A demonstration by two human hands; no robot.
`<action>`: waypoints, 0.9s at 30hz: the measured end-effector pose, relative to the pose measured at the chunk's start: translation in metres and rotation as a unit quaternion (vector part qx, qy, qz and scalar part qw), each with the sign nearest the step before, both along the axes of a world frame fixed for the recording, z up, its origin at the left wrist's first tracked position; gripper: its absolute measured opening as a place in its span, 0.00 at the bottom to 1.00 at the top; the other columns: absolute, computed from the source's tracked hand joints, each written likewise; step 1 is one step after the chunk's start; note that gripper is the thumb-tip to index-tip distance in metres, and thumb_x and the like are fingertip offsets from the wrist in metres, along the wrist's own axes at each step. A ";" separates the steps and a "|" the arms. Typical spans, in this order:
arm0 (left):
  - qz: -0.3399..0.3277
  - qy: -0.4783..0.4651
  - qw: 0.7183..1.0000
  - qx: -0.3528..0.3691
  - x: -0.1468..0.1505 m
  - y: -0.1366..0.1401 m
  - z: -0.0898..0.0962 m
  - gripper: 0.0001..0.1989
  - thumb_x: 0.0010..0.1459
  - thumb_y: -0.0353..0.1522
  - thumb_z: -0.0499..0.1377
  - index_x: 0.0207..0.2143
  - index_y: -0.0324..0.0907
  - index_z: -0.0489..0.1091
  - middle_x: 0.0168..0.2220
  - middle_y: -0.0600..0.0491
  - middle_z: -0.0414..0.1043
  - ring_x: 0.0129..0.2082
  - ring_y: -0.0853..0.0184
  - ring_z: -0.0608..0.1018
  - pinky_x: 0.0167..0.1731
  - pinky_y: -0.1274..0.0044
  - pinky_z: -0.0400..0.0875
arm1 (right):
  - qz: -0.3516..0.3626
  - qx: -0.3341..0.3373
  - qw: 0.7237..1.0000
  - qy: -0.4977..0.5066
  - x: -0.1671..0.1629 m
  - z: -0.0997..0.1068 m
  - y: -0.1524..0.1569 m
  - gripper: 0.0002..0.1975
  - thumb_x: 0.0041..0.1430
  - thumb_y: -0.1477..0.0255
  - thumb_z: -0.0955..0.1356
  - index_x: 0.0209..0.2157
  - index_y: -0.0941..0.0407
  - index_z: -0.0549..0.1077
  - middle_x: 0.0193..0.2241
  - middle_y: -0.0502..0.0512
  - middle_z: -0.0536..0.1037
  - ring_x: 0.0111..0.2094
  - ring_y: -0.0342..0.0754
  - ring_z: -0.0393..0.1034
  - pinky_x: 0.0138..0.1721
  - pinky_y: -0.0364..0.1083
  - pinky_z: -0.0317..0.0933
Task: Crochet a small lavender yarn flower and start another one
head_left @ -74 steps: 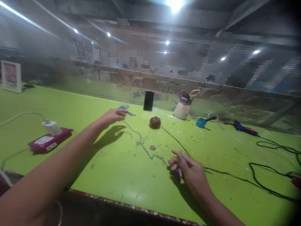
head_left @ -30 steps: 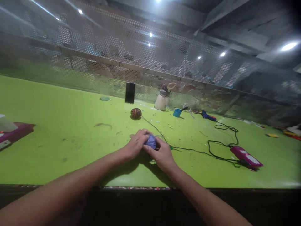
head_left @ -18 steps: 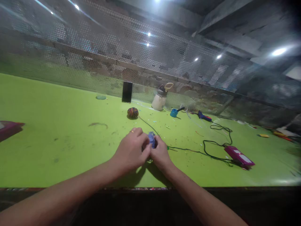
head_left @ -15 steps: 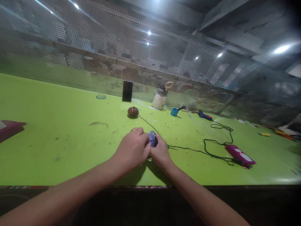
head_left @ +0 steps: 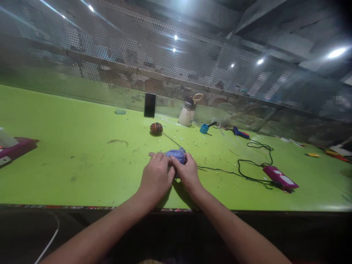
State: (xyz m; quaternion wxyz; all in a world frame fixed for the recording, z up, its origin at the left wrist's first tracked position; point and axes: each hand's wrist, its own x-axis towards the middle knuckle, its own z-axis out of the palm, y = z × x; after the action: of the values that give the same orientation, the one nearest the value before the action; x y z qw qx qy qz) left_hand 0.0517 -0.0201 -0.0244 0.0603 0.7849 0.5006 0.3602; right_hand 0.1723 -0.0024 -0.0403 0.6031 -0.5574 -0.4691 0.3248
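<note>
Over the green table's near side, both my hands grip a bluish-purple bundle (head_left: 176,155) that looks like wound yarn. My left hand (head_left: 157,172) closes on its left side, wearing a ring on one finger. On the right side, my right hand (head_left: 187,171) is closed with its thumb lying across the bundle. The underside is hidden by my fingers. Beyond my hands sits a dark multicoloured yarn ball (head_left: 156,128), and a strand of it runs toward the bundle.
A phone (head_left: 150,105) leans upright at the back, beside a white bottle (head_left: 187,114). A blue pot (head_left: 204,128), a glue gun (head_left: 240,132) and a magenta power strip (head_left: 279,177) with black cable lie rightward. Another magenta block (head_left: 19,148) is at left.
My hands have turned the bundle so that more of its purple surface shows. My left hand has shifted slightly right and upright. The view has moved a little.
</note>
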 end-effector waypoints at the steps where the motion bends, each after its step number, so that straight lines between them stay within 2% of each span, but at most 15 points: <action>1: 0.011 -0.003 1.000 0.002 0.004 0.000 0.000 0.04 0.58 0.27 0.54 0.32 0.39 0.68 0.35 0.46 0.68 0.39 0.58 0.70 0.42 0.68 0.67 | -0.009 -0.003 1.000 0.004 0.000 0.000 0.000 0.15 0.43 0.63 0.74 0.28 0.55 0.67 0.22 0.46 0.71 0.25 0.44 0.63 0.26 0.43 0.56; 6: 0.032 -0.024 0.999 0.005 0.014 -0.001 0.002 0.04 0.56 0.27 0.54 0.33 0.38 0.69 0.36 0.45 0.68 0.39 0.56 0.69 0.41 0.66 0.66 | -0.043 -0.021 0.999 0.007 0.001 0.001 0.001 0.17 0.41 0.65 0.74 0.25 0.55 0.63 0.20 0.43 0.66 0.23 0.42 0.60 0.25 0.42 0.55; 10: 0.012 -0.059 0.998 -0.008 0.009 0.001 0.005 0.07 0.56 0.26 0.53 0.27 0.41 0.67 0.32 0.49 0.67 0.36 0.60 0.70 0.38 0.70 0.64 | -0.033 -0.026 0.999 0.024 0.002 0.003 0.000 0.17 0.40 0.67 0.75 0.23 0.55 0.62 0.19 0.42 0.64 0.22 0.41 0.58 0.24 0.43 0.54; 14: 0.018 -0.144 0.989 -0.042 0.004 0.010 0.006 0.10 0.53 0.26 0.54 0.20 0.42 0.62 0.25 0.54 0.64 0.28 0.66 0.68 0.30 0.75 0.62 | -0.015 -0.016 0.998 0.052 0.002 0.002 0.000 0.16 0.42 0.66 0.74 0.25 0.55 0.63 0.20 0.44 0.66 0.23 0.42 0.60 0.25 0.43 0.56; 18: 0.054 -0.238 0.966 -0.087 0.003 0.025 0.007 0.09 0.52 0.25 0.56 0.21 0.42 0.61 0.25 0.56 0.63 0.28 0.68 0.68 0.31 0.76 0.62 | 0.022 -0.011 0.997 0.074 0.003 0.002 -0.001 0.13 0.43 0.67 0.74 0.27 0.55 0.67 0.22 0.46 0.69 0.24 0.44 0.63 0.27 0.45 0.60; 20: 0.072 -0.280 0.948 -0.134 0.002 0.035 0.008 0.08 0.54 0.26 0.56 0.23 0.41 0.63 0.26 0.56 0.64 0.29 0.68 0.69 0.32 0.75 0.64 | 0.050 -0.011 0.995 0.083 0.003 0.003 -0.004 0.11 0.44 0.68 0.73 0.30 0.56 0.71 0.25 0.49 0.73 0.26 0.45 0.66 0.29 0.46 0.62; 22: 0.082 -0.321 0.921 -0.204 -0.001 0.046 0.008 0.05 0.59 0.30 0.57 0.30 0.39 0.68 0.30 0.54 0.68 0.31 0.68 0.71 0.33 0.73 0.68 | 0.076 -0.002 0.993 0.092 0.004 0.005 -0.007 0.12 0.43 0.69 0.74 0.32 0.56 0.74 0.28 0.51 0.75 0.29 0.47 0.69 0.32 0.48 0.65; 25: 0.070 -0.386 0.864 -0.315 -0.009 0.058 0.005 0.13 0.62 0.36 0.57 0.45 0.37 0.69 0.42 0.49 0.72 0.37 0.65 0.76 0.36 0.69 0.74 | 0.088 0.024 0.987 0.129 0.005 0.010 -0.009 0.16 0.42 0.69 0.76 0.36 0.55 0.74 0.32 0.52 0.77 0.33 0.48 0.70 0.38 0.48 0.67; 27: 0.055 -0.434 0.823 -0.363 -0.017 0.061 0.003 0.15 0.62 0.37 0.57 0.48 0.38 0.68 0.45 0.47 0.71 0.39 0.64 0.76 0.38 0.68 0.75 | 0.084 0.037 0.981 0.170 0.008 0.014 -0.006 0.18 0.44 0.68 0.75 0.39 0.55 0.73 0.35 0.52 0.77 0.35 0.47 0.71 0.38 0.49 0.68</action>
State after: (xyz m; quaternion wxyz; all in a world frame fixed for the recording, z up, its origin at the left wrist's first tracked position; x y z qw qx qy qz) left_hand 0.0344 0.0413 -0.0211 0.5318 0.4405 0.5595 0.4584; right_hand 0.1800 -0.0087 -0.0260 0.6647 -0.4304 -0.4167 0.4464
